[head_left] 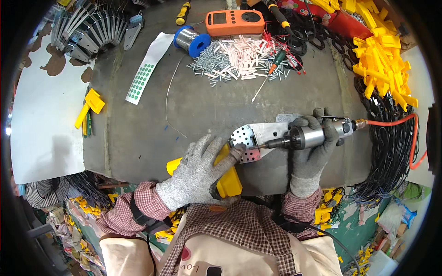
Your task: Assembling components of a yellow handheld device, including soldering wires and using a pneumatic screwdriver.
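On bench: R hand w/ screwdriver

Bright, even overhead light falls on the table, casting only soft shadows; fisheye distortion bends straight edges, and a black vignette rings the sharp frame.

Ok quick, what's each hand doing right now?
Left hand: closed on the yellow part, pressing it to the bench.
Right hand: closed around the air screwdriver, its tip at the metal plate.
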A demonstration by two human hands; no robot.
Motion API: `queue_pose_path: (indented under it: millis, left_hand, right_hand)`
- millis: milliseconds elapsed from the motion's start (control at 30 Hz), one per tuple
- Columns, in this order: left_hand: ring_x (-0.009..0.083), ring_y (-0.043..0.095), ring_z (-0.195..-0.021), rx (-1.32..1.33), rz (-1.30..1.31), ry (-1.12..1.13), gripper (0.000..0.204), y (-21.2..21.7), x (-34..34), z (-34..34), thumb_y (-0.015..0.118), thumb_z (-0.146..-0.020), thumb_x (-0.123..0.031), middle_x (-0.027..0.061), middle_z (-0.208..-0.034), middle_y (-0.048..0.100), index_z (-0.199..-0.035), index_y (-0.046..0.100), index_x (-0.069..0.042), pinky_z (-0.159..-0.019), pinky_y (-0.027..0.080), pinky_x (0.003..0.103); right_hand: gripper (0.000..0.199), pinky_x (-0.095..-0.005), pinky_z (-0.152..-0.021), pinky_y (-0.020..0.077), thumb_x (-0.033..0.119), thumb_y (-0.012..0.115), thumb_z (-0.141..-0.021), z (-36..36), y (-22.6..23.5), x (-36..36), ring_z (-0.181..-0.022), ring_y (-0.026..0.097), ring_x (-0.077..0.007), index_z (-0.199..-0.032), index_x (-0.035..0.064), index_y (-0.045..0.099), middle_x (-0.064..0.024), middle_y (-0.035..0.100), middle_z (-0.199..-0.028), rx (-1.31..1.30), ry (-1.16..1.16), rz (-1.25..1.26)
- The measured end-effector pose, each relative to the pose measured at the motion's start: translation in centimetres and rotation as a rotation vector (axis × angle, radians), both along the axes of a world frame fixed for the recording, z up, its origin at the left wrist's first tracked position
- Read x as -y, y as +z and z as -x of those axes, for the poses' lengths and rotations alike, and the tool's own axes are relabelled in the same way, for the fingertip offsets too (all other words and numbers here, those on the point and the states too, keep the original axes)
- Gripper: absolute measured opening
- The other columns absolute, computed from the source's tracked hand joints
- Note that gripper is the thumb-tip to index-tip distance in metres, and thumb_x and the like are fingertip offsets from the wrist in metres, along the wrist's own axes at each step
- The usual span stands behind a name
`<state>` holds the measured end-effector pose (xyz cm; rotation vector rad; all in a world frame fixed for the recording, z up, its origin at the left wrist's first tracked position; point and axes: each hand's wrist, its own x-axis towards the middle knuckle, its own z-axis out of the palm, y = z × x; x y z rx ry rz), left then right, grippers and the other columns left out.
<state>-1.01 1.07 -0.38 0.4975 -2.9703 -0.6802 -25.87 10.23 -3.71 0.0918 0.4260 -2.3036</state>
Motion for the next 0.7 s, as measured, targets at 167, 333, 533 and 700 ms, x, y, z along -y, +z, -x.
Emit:
queue_pose_path:
  millis: [167, 333, 533, 700]
  left_hand:
    - [0.0517, 0.041, -0.131, 0.048, -0.040, 0.029, 0.106, 0.0, 0.0, -0.1, 0.082, -0.062, -0.059, 0.0262, -0.140, 0.043, -0.149, 0.044, -0.012, -0.104, 0.037, 0.064]
    - [0.0521, 0.041, -0.131, 0.050, -0.023, 0.028, 0.104, -0.2, -0.1, 0.0, 0.082, -0.062, -0.058, 0.0259, -0.140, 0.044, -0.148, 0.046, -0.012, -0.103, 0.038, 0.064]
    - [0.0516, 0.041, -0.131, 0.058, -0.034, 0.040, 0.105, 0.2, -0.2, 0.3, 0.086, -0.057, -0.053, 0.0275, -0.146, 0.040, -0.146, 0.049, -0.011, -0.105, 0.038, 0.062]
    - [0.0517, 0.040, -0.132, 0.033, -0.031, 0.045, 0.108, 0.0, -0.3, 0.5, 0.088, -0.052, -0.053, 0.0289, -0.149, 0.037, -0.144, 0.051, -0.009, -0.107, 0.036, 0.060]
  right_hand:
    - [0.039, -0.0396, -0.086, 0.0508, 0.006, 0.060, -0.093, -0.2, -1.2, -0.6, -0.086, 0.060, -0.0167, -0.131, 0.0076, 0.049, -0.0116, 0.061, -0.112, 0.023, 0.068, 0.089]
    - [0.031, -0.0391, -0.088, 0.0486, 0.004, 0.061, -0.093, -1.0, -0.3, -0.3, -0.082, 0.058, -0.0147, -0.123, 0.0065, 0.054, -0.0104, 0.062, -0.106, 0.039, 0.070, 0.032]
    - [0.035, -0.0392, -0.087, 0.0497, 0.005, 0.061, -0.092, -0.7, -0.8, -0.4, -0.084, 0.058, -0.0159, -0.126, 0.0071, 0.052, -0.0108, 0.061, -0.107, 0.045, 0.089, 0.061]
    - [0.037, -0.0392, -0.085, 0.0504, 0.007, 0.061, -0.093, -1.2, -0.1, -0.2, -0.085, 0.058, -0.0167, -0.128, 0.0087, 0.050, -0.0112, 0.061, -0.108, 0.056, 0.049, -0.001]
